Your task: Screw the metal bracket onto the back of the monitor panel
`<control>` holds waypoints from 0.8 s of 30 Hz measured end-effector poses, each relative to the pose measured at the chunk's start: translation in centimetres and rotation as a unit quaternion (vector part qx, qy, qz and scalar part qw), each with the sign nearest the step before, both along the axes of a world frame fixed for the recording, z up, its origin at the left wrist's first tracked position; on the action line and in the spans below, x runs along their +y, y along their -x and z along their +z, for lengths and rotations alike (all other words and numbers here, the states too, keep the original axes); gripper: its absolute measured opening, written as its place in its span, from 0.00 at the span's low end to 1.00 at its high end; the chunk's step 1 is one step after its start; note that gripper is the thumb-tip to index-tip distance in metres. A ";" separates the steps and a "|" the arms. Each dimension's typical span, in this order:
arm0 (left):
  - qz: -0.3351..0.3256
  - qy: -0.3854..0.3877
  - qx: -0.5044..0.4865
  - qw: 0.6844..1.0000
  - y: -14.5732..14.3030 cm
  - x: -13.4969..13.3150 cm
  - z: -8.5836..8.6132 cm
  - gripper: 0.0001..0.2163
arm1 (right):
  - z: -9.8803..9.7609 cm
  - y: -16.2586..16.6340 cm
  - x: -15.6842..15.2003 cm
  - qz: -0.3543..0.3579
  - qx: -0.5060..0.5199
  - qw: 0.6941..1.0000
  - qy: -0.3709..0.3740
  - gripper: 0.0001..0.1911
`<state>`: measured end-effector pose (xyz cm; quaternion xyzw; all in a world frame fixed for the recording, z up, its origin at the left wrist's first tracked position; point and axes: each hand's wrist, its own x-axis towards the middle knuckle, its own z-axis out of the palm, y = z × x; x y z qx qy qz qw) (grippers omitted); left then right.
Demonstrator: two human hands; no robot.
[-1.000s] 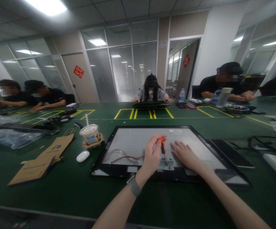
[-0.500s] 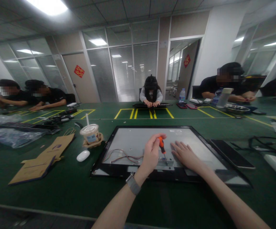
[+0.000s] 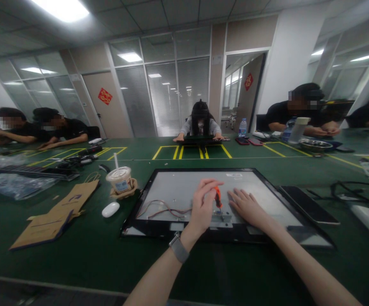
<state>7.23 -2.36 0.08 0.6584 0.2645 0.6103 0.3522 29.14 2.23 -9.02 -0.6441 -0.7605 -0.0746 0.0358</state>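
A flat display panel (image 3: pixel 162 187) with a grey back and black frame lies on the green table before me. My left hand (image 3: pixel 203 206), wearing a watch (image 3: pixel 178 247), has its fingers around an orange and black screwdriver (image 3: pixel 218 197). The screwdriver stands nearly upright, its tip down at a metal bracket (image 3: pixel 224 219) on the panel's near edge. Part of its handle is hidden by my fingers. My right hand (image 3: pixel 245 205) lies flat on the panel's back, fingers stretched out, just right of the screwdriver. Thin wires (image 3: pixel 162 209) run across the panel to the left.
Left of the panel are a lidded drink cup (image 3: pixel 120 180), a white mouse-shaped case (image 3: pixel 110 209) and a brown paper bag (image 3: pixel 60 212). A dark phone-like slab (image 3: pixel 308 205) lies to the right, near black cables (image 3: pixel 353 191). Several people sit around the table, one opposite (image 3: pixel 200 123).
My left fingers have lifted and shifted around the screwdriver handle, which stands a little more upright. My right hand stays put. The person opposite has spread their hands to the sides of their panel.
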 end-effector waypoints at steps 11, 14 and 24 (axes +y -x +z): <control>0.023 -0.022 0.028 0.999 -0.1 0.0 0.0 0.08 | 0.0 -0.1 0.1 0.008 0.012 1.000 0.000 0.29; 0.034 -0.021 0.028 0.999 -0.3 -0.2 -0.4 0.08 | -0.4 -0.4 0.2 0.016 0.018 1.000 -0.010 0.29; 0.038 -0.051 0.046 0.997 -0.1 -0.1 0.0 0.09 | -0.5 -0.4 0.3 0.018 0.008 1.000 -0.012 0.29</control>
